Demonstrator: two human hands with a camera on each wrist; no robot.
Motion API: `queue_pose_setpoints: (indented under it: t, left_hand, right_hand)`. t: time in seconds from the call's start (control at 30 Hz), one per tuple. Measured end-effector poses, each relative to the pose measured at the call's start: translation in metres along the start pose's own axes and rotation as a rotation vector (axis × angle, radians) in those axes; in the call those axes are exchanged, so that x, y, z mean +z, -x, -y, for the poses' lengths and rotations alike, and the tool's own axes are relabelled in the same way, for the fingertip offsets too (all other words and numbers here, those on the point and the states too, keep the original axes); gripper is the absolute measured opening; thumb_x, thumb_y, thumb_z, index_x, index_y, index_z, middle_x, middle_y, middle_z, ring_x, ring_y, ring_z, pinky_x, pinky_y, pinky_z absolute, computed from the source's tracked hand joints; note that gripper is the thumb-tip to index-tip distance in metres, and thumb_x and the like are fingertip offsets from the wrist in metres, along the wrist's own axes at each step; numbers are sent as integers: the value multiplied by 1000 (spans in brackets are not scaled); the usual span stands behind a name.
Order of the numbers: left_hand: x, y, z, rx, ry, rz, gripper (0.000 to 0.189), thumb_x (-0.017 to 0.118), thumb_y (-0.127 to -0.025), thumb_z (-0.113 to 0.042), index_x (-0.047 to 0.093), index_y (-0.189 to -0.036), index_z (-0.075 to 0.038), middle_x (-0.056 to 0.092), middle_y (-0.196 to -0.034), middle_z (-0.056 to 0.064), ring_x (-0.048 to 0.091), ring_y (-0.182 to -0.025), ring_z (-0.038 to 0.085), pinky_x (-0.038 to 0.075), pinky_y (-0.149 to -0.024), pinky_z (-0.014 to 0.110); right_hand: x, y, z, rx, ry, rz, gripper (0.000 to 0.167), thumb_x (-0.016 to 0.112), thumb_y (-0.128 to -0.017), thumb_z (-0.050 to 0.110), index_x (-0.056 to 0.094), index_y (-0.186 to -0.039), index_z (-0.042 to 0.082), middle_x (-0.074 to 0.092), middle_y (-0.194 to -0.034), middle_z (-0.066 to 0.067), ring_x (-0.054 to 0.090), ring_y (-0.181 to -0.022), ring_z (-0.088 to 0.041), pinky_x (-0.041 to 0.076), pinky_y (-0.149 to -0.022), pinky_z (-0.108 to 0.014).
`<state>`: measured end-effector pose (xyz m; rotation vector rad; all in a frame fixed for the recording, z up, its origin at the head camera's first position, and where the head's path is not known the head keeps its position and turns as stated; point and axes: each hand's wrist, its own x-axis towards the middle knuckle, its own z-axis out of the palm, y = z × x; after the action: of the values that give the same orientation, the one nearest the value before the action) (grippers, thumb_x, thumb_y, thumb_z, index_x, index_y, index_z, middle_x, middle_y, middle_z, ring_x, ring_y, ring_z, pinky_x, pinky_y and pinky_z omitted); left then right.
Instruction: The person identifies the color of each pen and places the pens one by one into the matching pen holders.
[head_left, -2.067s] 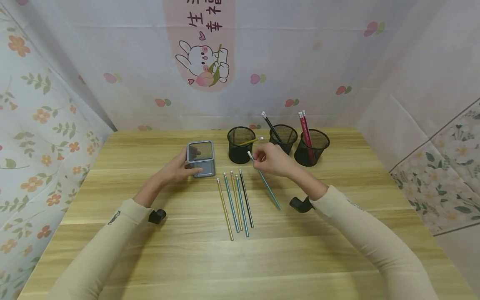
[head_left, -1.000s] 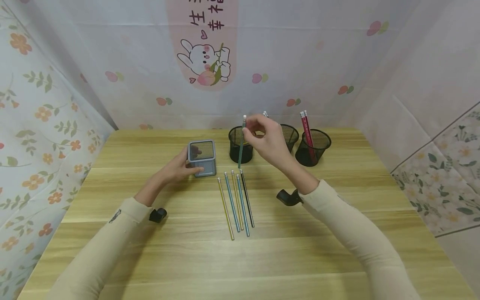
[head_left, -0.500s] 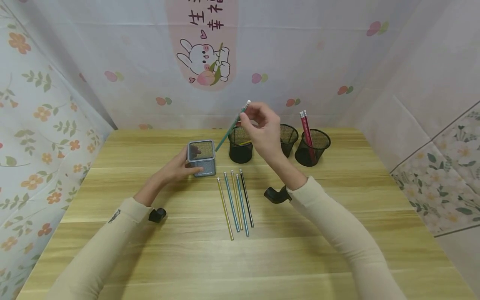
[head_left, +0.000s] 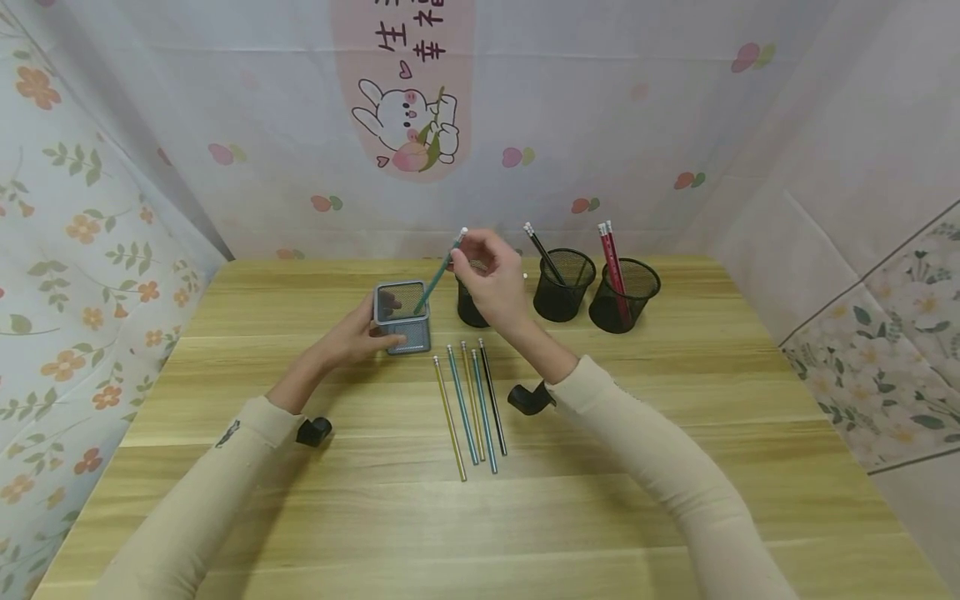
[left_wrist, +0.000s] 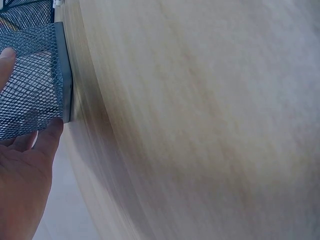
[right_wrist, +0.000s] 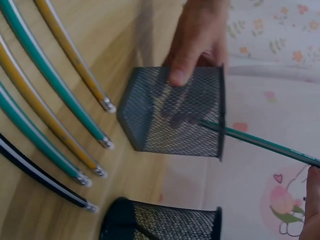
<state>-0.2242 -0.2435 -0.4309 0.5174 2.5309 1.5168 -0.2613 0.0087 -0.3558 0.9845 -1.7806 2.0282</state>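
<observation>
My left hand [head_left: 347, 340] holds a grey square mesh pencil holder [head_left: 409, 339], thumb on its front side and fingers behind it. In the left wrist view the fingertips lie against the wall of the mesh holder [left_wrist: 31, 80]. Near the eraser end, my right hand [head_left: 498, 279] pinches a green pencil [head_left: 442, 277], which slants down to the left. Its lower end is inside the holder's rim, as the right wrist view shows with the green pencil [right_wrist: 270, 144] crossing the opening. Only a fingertip of the right hand is visible there.
Several pencils, such as a yellow pencil [head_left: 450, 417] and a black pencil [head_left: 492, 400], lie in front. Behind stand three round black mesh cups: one partly hidden cup [head_left: 472, 310], a cup [head_left: 558, 302] with black pencils, and a cup [head_left: 611, 315] with red pencils.
My right hand has lifted the green pencil from the table right of the row, carried it left past the first round cup, and lowered its end into the grey holder. The left hand stays put.
</observation>
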Motion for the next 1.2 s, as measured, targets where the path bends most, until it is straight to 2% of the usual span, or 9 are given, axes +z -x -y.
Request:
queue_pose_setpoints:
  t: [0.17, 0.27, 0.5, 0.73, 0.93, 1.03, 1.2]
  left_hand:
    - [0, 0, 0, 5, -3, -8, 65, 72, -95, -3, 31, -145, 5, 40, -146, 30, 38, -137, 46, 40, -109, 57]
    - [0, 0, 1, 14, -1, -5, 66, 72, -95, -3, 30, -146, 4, 41, -146, 30, 38, -137, 45, 38, -109, 58]
    - [0, 0, 1, 24, 14, 0, 69, 73, -95, -2, 29, -147, 5, 41, -145, 31, 39, -136, 45, 38, -110, 59]
    - [0, -1, 2, 28, 18, -2, 69, 73, -95, -2, 29, -148, 4, 41, -145, 30, 39, -136, 45, 38, -109, 58]
    - [1, -1, 2, 33, 35, -2, 70, 72, -94, 0, 28, -148, 4, 40, -146, 31, 38, -137, 45, 37, -110, 58]
    - [1, -1, 3, 30, 40, 0, 69, 72, -94, 0, 29, -147, 4, 39, -146, 31, 38, -137, 46, 38, -110, 57]
    - [1, -1, 3, 24, 27, -3, 66, 72, -95, -1, 30, -145, 5, 39, -145, 31, 39, -136, 46, 40, -108, 57]
  right_hand:
    - [10, 10, 9, 32, 74, 32, 13, 59, -94, -17, 58, -107, -18, 61, -96, -26, 63, -84, -45, 57, -69, -23]
    - [15, 17, 16, 61, 122, 37, 11, 61, -94, -14, 60, -105, -15, 64, -95, -22, 65, -84, -38, 54, -67, -18]
    - [22, 26, 11, 105, 150, 95, 14, 62, -94, -15, 61, -108, -18, 64, -98, -28, 66, -89, -46, 59, -75, -26]
    - [19, 29, -25, 143, 143, 106, 18, 65, -96, -9, 63, -113, -14, 65, -102, -25, 67, -90, -37, 60, -77, -31]
    - [15, 31, -32, 146, 147, 112, 14, 66, -97, -5, 64, -110, -9, 67, -98, -16, 69, -86, -29, 60, -73, -28]
    - [11, 35, -33, 182, 169, 129, 14, 67, -96, -3, 63, -109, -8, 67, -96, -13, 69, -86, -28, 59, -71, -28]
    - [4, 42, -31, 253, 228, 165, 17, 70, -96, 1, 64, -111, -5, 67, -99, -11, 68, -89, -22, 60, -75, -31]
